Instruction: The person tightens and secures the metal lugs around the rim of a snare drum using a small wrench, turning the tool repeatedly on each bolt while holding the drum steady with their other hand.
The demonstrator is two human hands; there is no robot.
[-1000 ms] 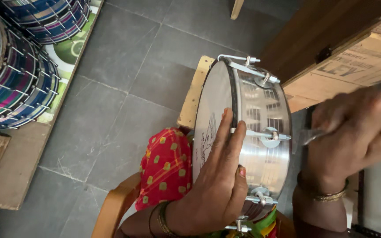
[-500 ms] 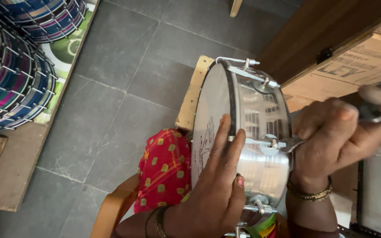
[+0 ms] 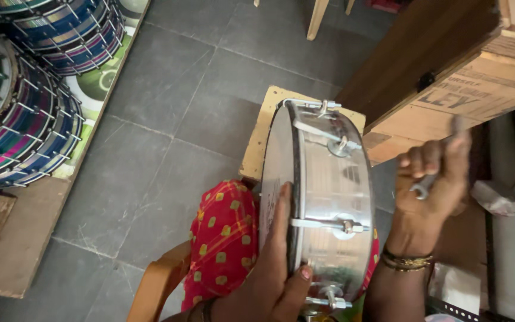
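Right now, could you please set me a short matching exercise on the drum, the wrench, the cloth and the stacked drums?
Things:
1. silver drum
2. wrench
3. red cloth
4. striped drums

Descriptions:
A. stacked at far left
B. in the right hand, raised
C. yellow-spotted, under the drum
D. on edge, steadied by the left hand

Pairs: 1-D, 2-B, 3-C, 4-A

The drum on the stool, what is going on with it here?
A person steadies a shiny metal drum on edge with the left hand, flat against the drumhead. The right hand holds a small wrench just off the shell. Striped drums are stacked at the left.
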